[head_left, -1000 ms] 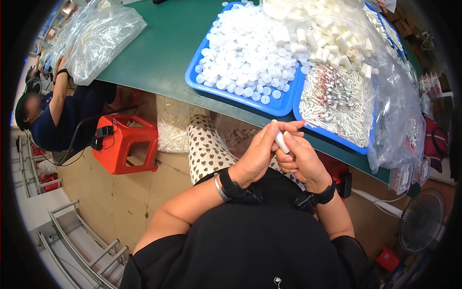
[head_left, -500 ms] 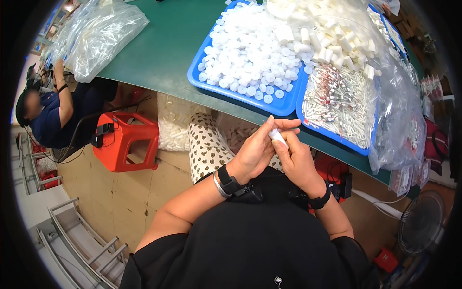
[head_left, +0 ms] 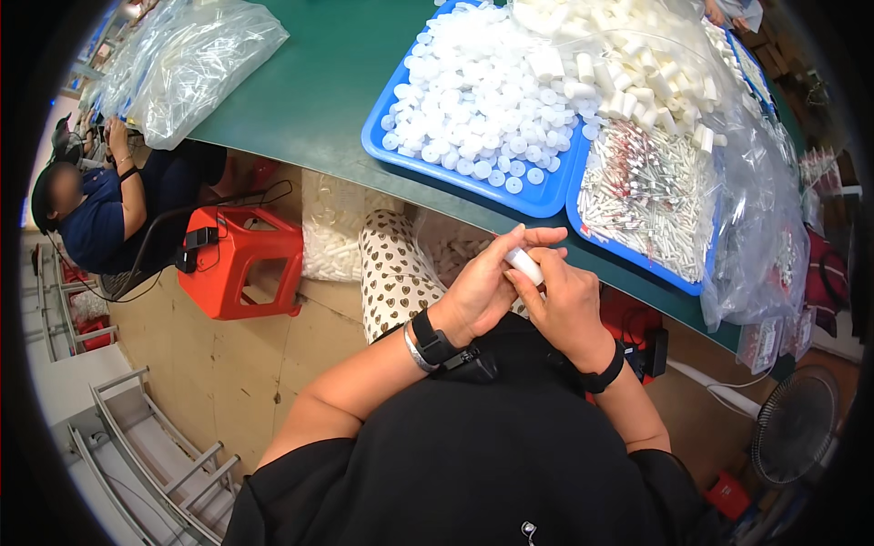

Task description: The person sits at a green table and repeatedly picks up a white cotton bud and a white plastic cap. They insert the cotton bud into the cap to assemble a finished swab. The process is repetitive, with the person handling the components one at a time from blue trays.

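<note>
A small white cylindrical piece (head_left: 523,265) sits between my two hands, just in front of the table edge. My left hand (head_left: 484,288) is curled around one side of it, with its fingers reaching past the far end. My right hand (head_left: 568,308) grips it from the other side, thumb and fingers closed on it. Beyond my hands are a blue tray (head_left: 469,187) heaped with translucent white discs (head_left: 473,109) and a second blue tray (head_left: 635,257) of thin white sticks (head_left: 646,196), some with reddish parts. My fingers cover part of the piece.
Whitish foam-like cylinders (head_left: 628,68) spill from clear plastic behind the trays. A clear bag (head_left: 760,218) hangs over the table's right edge. More plastic bags (head_left: 205,68) lie on the green table (head_left: 314,86) at left. A red stool (head_left: 241,264), a seated person (head_left: 109,205) and a fan (head_left: 795,423) stand around.
The white piece now shows more of its length between my fingers, and my right thumb has shifted down along it. The view has moved slightly.
</note>
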A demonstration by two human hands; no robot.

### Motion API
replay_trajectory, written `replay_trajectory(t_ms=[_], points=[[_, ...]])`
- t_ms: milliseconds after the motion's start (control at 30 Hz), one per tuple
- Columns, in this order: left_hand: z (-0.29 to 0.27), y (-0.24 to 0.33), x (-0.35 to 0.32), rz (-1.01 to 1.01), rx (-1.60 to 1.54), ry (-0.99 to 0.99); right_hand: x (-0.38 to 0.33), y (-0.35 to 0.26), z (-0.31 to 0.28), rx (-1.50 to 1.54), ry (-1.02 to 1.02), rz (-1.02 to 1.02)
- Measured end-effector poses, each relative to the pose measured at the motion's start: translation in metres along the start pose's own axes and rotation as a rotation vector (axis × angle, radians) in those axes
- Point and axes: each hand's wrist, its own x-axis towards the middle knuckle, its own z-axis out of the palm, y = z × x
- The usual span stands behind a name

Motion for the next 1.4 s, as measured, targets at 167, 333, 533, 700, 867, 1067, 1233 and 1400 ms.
replay_trajectory(t_ms=[167, 333, 533, 700, 867, 1067, 1233, 1400], points=[[-0.002, 0.005, -0.003, 0.013, 0.008, 0.024, -0.002, 0.001, 0.001, -0.007, -0.005, -0.009], [-0.007, 0.017, -0.009, 0.020, 0.064, 0.079, -0.004, 0.001, 0.003, 0.042, -0.029, 0.005], [-0.011, 0.023, -0.019, 0.033, 0.153, 0.146, -0.008, 0.000, 0.003, 0.072, -0.048, 0.053], [-0.010, 0.015, -0.020, -0.046, 0.145, 0.061, -0.004, 0.001, 0.004, 0.005, 0.037, -0.037], [-0.007, 0.010, -0.017, -0.041, 0.010, -0.015, -0.002, 0.001, 0.005, -0.067, 0.085, -0.080], [-0.002, -0.001, -0.013, 0.015, -0.070, -0.063, 0.001, 0.001, 0.007, -0.186, 0.126, -0.137], [0.002, 0.004, -0.012, 0.005, -0.014, -0.003, 0.005, 0.002, 0.010, -0.169, 0.185, -0.106], [0.003, 0.009, -0.013, -0.027, -0.116, -0.067, 0.008, 0.004, 0.012, -0.171, 0.208, -0.142]])
